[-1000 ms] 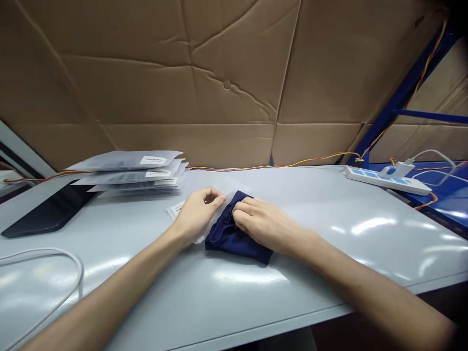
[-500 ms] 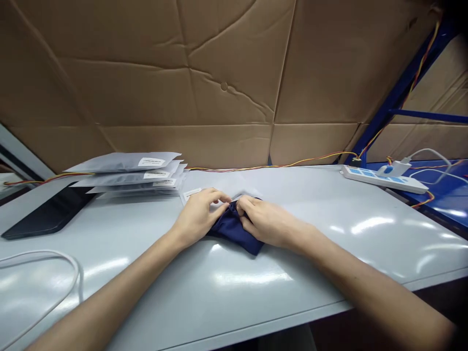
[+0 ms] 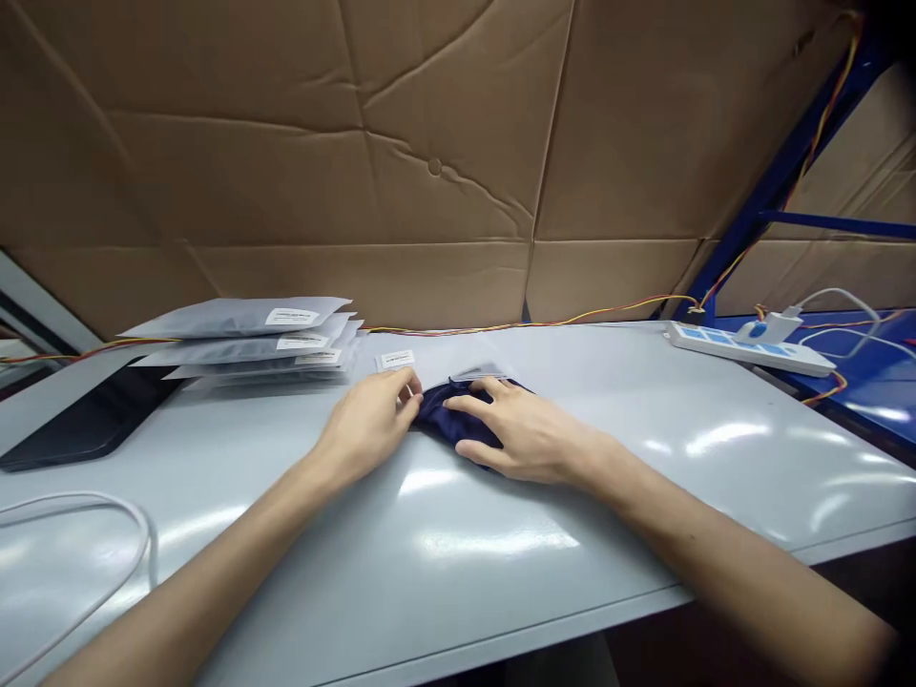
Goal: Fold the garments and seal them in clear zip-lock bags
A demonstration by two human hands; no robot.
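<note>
- Navy cloth (image 3: 435,410) is being held down on the pale table (image 3: 465,582), between the two hands, with much of it being covered by the right hand (image 3: 533,434)
- Fingers of the right hand are being laid loosely spread across the cloth, unclenched, with no pinch being shown
- Thumb and forefinger of the left hand (image 3: 368,420) are being curled toward each other at the cloth's left edge; whether anything is being gripped between them cannot be told
- Clear film (image 3: 481,370) is being shown at the cloth's far edge, and a white label (image 3: 396,360) just beyond the left hand
- By judgement, the cloth is being worked into the film, though how far in cannot be told
- Next, flattening seems to be called for, with the film's edge being steadied on the left
- Stacked labelled packets (image 3: 243,320), farther left, are not being touched
</note>
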